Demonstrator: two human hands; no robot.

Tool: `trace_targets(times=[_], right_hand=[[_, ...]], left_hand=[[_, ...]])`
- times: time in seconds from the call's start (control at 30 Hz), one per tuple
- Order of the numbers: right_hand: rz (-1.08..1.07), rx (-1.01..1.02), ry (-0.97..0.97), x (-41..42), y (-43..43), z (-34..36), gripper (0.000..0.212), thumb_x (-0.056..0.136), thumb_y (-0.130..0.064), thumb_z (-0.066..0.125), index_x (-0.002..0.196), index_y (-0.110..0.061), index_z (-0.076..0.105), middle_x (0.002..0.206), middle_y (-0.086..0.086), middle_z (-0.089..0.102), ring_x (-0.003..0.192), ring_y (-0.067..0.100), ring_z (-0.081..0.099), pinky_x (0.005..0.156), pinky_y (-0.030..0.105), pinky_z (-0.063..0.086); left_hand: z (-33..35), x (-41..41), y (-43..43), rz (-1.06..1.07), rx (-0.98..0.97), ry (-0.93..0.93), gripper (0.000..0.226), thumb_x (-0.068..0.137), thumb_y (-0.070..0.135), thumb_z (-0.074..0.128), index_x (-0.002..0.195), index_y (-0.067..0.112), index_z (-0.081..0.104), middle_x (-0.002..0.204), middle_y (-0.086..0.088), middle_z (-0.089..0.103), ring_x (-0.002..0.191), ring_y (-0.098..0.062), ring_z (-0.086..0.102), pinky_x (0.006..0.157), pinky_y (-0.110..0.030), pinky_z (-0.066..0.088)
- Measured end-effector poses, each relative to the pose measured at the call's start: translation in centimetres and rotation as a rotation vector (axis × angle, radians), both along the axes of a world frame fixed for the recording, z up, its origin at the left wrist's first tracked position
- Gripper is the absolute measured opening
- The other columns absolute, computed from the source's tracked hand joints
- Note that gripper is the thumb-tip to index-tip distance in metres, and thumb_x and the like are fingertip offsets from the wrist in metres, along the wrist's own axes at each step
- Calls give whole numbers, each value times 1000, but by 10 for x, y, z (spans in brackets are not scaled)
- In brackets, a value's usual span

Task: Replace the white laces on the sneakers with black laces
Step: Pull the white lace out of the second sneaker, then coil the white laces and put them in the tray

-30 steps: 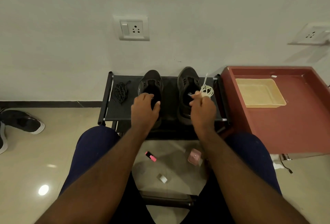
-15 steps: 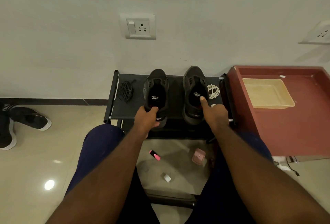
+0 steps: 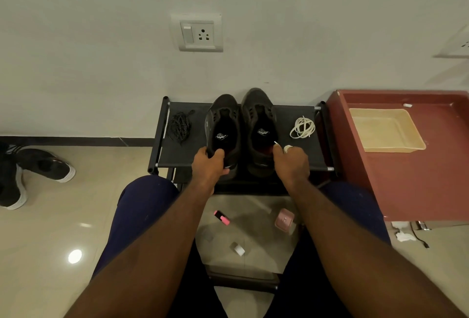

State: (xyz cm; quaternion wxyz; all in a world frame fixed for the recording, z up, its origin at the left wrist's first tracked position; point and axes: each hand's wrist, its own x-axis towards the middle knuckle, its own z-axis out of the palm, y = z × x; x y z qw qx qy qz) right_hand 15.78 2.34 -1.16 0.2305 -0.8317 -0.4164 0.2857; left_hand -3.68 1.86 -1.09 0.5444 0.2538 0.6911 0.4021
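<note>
- Since the black rack [image 3: 177, 158] against the wall carries both sneakers and both sets of laces, everything the job needs lies on one surface, within reach of the seated person.
- The left sneaker [image 3: 223, 120] and right sneaker [image 3: 257, 114] stand side by side at the middle of the rack with their toes to the wall. Their tongues are open and their eyelets look bare. The stripping half seems done, so I judge the task roughly halfway.
- The left hand [image 3: 206, 165] grips the heel of the left sneaker, thumb inside the collar and fingers curled round the back.
- The right hand [image 3: 291, 163] is curled on the heel of the right sneaker in much the same way.
- The black laces [image 3: 179, 126] lie in a tangled bundle at the rack's left end, apart from both hands and from the shoes. None is threaded, so all the lacing on both sneakers is left to do.
- The white laces [image 3: 302, 127] rest in a loose coil at the rack's right end, near the right sneaker and out of the shoes.
- A white strand [image 3: 288, 148] shows at the right hand's fingers. Whether it is a leftover lace end, I cannot tell.
</note>
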Motion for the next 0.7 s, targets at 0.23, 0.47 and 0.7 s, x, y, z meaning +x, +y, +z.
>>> trace_targets(times=[0.23,0.47,0.7], right_hand=[[-60,70,170,11,-3,11,50,96,-48,59,64,-10,60,64,6,67,65,19,65,68,35,52],[69,-35,1043,6,-26,56,45,99,-45,57,69,-11,56,55,4,48,34,7,31,36,16,24],[320,-171,1215,0,-64,79,45,93,-46,55,66,-10,52,60,9,57,43,15,49,46,23,45]], left_hand=[[19,-1,-8,-97,-3,233,46,94,25,59,136,9,48,115,-9,62,98,-29,68,77,-34,57],[62,38,-21,-299,387,197,19,101,30,52,106,20,67,101,0,68,83,-10,65,86,-39,56],[69,80,-46,-352,-56,-298,54,98,36,45,50,14,38,38,-4,33,32,-20,38,38,-20,37]])
